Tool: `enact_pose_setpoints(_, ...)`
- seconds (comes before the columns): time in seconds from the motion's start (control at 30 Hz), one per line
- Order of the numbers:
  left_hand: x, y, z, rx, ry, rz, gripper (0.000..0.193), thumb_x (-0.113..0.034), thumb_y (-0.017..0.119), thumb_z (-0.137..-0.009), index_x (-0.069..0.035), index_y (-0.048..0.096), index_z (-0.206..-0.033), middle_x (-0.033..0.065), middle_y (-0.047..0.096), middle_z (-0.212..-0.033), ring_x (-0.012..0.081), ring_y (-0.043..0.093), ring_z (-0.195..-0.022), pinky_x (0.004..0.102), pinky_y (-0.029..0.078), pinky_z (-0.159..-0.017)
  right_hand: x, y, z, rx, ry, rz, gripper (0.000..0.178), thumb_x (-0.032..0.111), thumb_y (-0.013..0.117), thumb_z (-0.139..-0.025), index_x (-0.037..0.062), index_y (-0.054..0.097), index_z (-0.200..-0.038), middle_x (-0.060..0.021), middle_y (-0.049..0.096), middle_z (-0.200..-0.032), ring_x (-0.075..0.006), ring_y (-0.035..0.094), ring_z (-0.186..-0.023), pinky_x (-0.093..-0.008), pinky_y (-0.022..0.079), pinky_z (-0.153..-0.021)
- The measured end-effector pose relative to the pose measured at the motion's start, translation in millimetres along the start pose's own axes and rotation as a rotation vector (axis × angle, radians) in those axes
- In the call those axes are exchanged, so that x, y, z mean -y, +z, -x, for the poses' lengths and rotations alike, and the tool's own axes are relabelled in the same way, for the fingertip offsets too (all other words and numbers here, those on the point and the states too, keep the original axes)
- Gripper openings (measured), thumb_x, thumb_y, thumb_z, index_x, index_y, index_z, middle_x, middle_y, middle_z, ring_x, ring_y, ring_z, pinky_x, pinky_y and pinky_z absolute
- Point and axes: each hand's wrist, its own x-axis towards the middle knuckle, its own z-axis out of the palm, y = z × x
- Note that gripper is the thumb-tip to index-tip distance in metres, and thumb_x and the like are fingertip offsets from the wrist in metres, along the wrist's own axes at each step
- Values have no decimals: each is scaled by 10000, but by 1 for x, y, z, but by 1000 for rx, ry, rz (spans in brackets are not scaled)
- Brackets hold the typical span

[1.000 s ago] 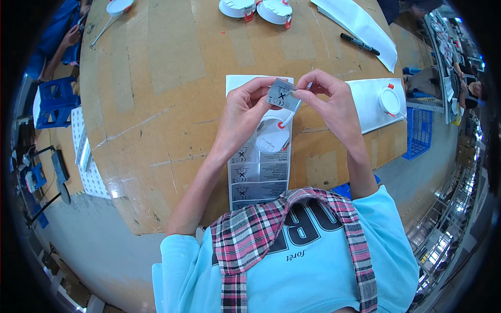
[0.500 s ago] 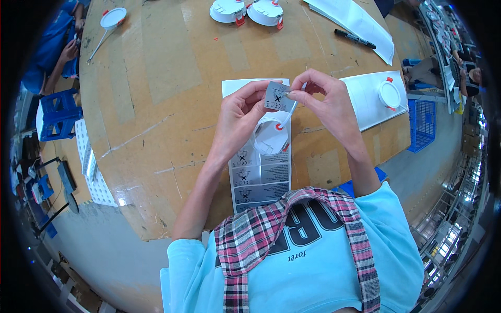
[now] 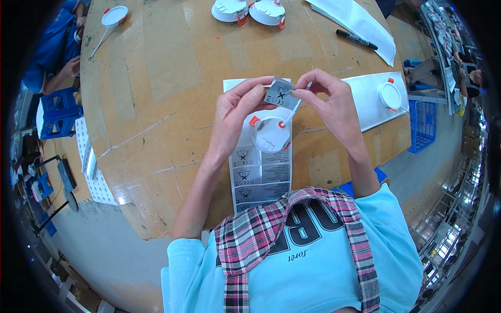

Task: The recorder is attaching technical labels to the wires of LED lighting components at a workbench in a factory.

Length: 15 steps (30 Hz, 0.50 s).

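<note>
My left hand (image 3: 237,112) and my right hand (image 3: 329,101) pinch a small grey label sticker (image 3: 281,94) between their fingertips, just above the table. Below them a round white recessed lamp (image 3: 270,134) with orange spring clips lies on a long white sheet of grey label stickers (image 3: 261,177). A thin white cable (image 3: 295,108) runs from the lamp up toward my right fingers.
The brown wooden table (image 3: 156,94) also carries two white round lamps (image 3: 249,10) at the far edge, another lamp (image 3: 391,95) on a white sheet at right, a black marker (image 3: 356,39), and a lamp (image 3: 114,15) at far left. A person in blue (image 3: 57,57) sits left; blue crates (image 3: 425,125) stand beside the table.
Both hands stay together on the grey sticker. They and the lamp sit slightly lower in the picture as the view shifted.
</note>
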Motion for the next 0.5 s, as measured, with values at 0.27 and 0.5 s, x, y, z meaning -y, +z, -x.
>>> enact_pose_setpoints(0.27,7,5,0,-54,18,-182,321,-191,573,-945,51,603,-1155,128,661,-1050,154,651,-901,301,564,-790,4,1,1,4,-14,-10,136,81,700,-802,-19,621,-850,-65,640,-756,-135,586,-673,-264,479,-637)
enact_pose_setpoints(0.5,9,7,0,-106,53,-209,277,-153,621,-921,33,629,-1126,91,680,-1002,115,638,-874,256,534,-760,2,5,2,-9,-117,56,138,78,697,-799,-14,605,-846,-78,633,-770,-168,590,-676,-283,479,-643)
